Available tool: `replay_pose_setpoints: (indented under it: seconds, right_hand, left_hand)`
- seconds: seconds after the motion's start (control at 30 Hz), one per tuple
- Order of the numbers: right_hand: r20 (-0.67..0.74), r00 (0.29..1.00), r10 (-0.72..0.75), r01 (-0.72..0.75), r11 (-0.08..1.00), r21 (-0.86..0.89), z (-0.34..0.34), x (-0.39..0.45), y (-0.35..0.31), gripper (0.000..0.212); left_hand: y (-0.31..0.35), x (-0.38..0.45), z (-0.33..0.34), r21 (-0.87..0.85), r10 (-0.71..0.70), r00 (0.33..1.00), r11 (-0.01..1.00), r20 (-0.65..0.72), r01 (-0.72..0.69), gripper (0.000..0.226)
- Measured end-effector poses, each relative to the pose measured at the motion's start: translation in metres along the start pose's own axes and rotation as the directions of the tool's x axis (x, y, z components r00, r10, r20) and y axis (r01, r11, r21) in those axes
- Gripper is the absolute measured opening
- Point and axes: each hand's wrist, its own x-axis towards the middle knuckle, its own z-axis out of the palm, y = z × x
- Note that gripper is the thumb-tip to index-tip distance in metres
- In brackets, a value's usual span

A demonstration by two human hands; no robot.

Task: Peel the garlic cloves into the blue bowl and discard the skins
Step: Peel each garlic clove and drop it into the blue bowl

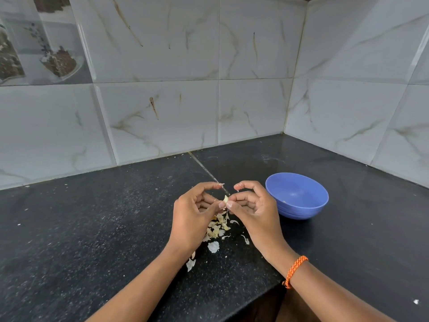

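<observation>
Both hands meet over the black counter and pinch one small pale garlic clove (225, 199) between thumbs and fingertips. My left hand (195, 217) holds it from the left, my right hand (253, 212) from the right. A scrap of skin sticks to my left forefinger tip. Below the hands lies a pile of papery garlic skins (217, 228), with a few loose pieces nearer me. The blue bowl (297, 196) stands just right of my right hand; I see only a tiny pale bit inside it.
The black granite counter (104, 228) fills a corner, with marble-look wall tiles (162, 101) behind and to the right. Its front edge steps back at the lower right. An orange braided band (294, 270) circles my right wrist.
</observation>
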Motion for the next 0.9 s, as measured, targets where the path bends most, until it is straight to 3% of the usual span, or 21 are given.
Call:
replay_pose_setpoints:
  seconds: [0.37,0.9]
  right_hand:
    - [0.045,0.999,0.007,-0.009,0.999,0.048,0.0011,-0.0006,-0.0031,0.042]
    - [0.044,0.999,0.006,-0.007,0.999,0.035,0.0042,-0.0024,0.0004,0.045]
  left_hand:
    - [0.0016,0.0004,-0.001,-0.175,-0.081,0.994,0.98,0.071,0.092,0.034]
    - [0.0045,0.0009,-0.0023,-0.133,-0.064,0.997,0.989,0.04,0.069,0.036]
